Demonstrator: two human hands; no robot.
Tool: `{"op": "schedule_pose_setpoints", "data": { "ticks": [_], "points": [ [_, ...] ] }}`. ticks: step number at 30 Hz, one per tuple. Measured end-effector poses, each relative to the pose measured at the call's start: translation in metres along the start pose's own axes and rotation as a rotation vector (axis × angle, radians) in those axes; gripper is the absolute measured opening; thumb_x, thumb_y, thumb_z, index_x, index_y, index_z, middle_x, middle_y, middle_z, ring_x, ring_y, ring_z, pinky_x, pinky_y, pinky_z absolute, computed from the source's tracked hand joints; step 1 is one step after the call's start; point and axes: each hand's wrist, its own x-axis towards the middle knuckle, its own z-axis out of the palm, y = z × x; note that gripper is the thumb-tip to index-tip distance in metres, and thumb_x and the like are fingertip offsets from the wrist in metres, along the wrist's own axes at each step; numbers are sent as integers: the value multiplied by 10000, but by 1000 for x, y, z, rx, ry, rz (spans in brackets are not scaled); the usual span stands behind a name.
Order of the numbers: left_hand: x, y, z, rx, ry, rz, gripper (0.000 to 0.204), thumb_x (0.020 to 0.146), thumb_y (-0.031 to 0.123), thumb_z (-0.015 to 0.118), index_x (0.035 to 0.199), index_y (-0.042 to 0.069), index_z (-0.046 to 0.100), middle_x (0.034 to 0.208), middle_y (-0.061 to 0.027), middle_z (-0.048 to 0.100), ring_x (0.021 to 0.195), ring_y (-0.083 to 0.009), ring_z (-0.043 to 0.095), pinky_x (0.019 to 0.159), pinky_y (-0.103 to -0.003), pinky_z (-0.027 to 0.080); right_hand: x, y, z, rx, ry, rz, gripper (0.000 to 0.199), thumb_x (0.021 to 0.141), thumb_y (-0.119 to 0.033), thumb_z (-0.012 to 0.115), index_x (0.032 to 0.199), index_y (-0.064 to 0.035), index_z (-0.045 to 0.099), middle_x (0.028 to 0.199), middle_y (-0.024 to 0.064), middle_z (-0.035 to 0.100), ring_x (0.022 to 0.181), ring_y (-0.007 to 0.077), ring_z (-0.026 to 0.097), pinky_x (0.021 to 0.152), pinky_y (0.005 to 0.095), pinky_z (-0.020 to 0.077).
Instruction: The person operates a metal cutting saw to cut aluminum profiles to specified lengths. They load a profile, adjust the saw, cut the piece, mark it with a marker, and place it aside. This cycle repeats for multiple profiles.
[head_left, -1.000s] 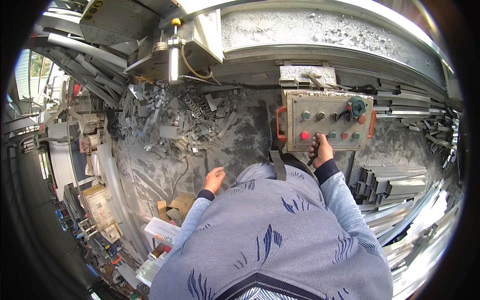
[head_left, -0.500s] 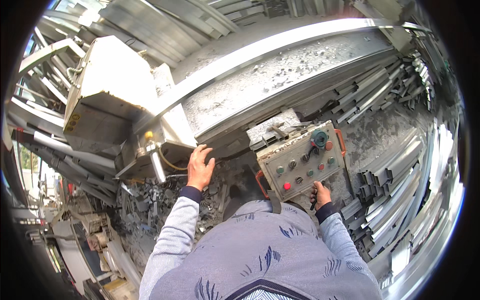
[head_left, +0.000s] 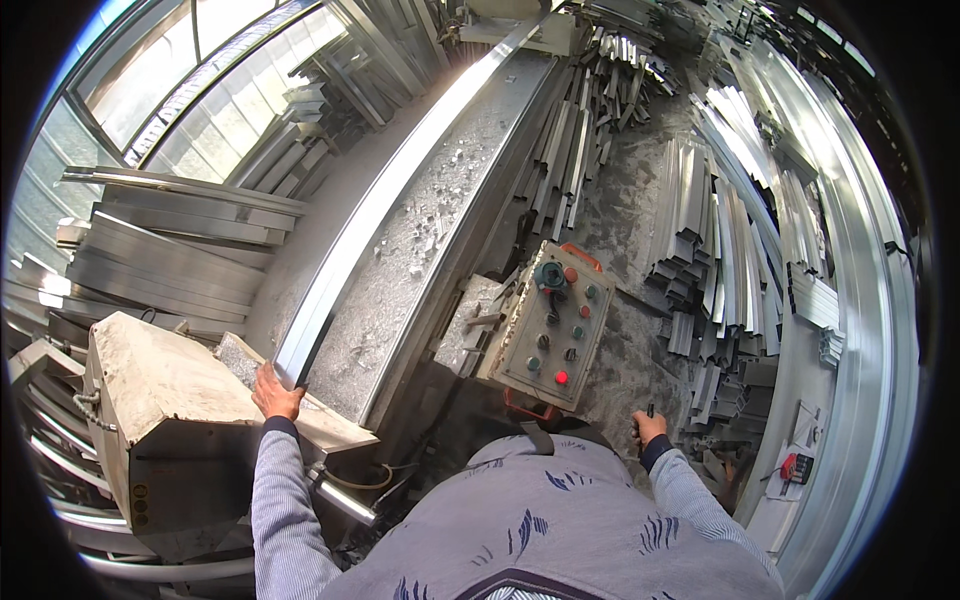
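Note:
A long, shiny aluminium profile [head_left: 402,172] lies along the machine bed, running from the near left to the far end. My left hand [head_left: 277,392] is at its near end, the fingers curled against the profile's sides beside the beige machine housing. Low on the right, my right hand [head_left: 648,425] is closed around a slim dark pen-like stick, whose tip shows above the fingers. The control box [head_left: 556,330] stands between my hands, with several knobs and buttons, one lit red.
Metal offcuts cover the machine bed [head_left: 345,385]. The beige machine housing [head_left: 165,375] stands at the left. Stacked profiles [head_left: 690,215] fill the right side, and a red-and-black tape measure [head_left: 796,468] lies at the lower right. More profiles [head_left: 150,255] are piled at far left.
My view has swung to the left. My left hand, open and in the air before, has moved onto the profile's near end. My right hand still grips the dark stick, away from the control box.

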Motion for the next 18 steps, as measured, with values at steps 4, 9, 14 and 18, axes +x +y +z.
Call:
{"op": "schedule_pose_setpoints", "data": {
  "ticks": [4, 9, 14, 18],
  "points": [
    [20, -9, 20, 12, -4, 92, 1118, 670, 382, 880, 1574, 85, 293, 1487, -183, 455, 1346, -389, 468, 1141, -538, 354, -39, 50, -12, 130, 77, 100, 161, 857, -169, 696, 869, -49, 590, 672, 52, 581, 501, 167, 550, 405, 304, 373],
    [22, 0, 5, -49, -60, 108, 1071, 639, 341, 893, 1522, 54, 360, 1364, -215, 534, 1294, -402, 511, 1108, -486, 408, -69, 37, -1, 147, 53, 27, 163, 858, -172, 690, 821, -55, 584, 687, 50, 587, 499, 161, 536, 413, 308, 372],
    [-4, 15, -49, -230, -46, 156, 1010, 586, 311, 930, 1426, 30, 444, 1284, -216, 562, 1223, -407, 543, 1053, -486, 443, -83, -72, 56, 116, -166, -225, 172, 867, -199, 713, 837, -61, 614, 712, 31, 596, 550, 136, 548, 452, 296, 396],
    [-59, 39, -81, -234, 37, 167, 982, 583, 307, 924, 1404, 40, 455, 1216, -196, 561, 1190, -389, 536, 1031, -488, 434, -92, -174, 134, 205, -442, -371, 160, 889, -182, 711, 956, -47, 658, 761, 20, 613, 596, 108, 574, 473, 246, 417]
  ]
}}
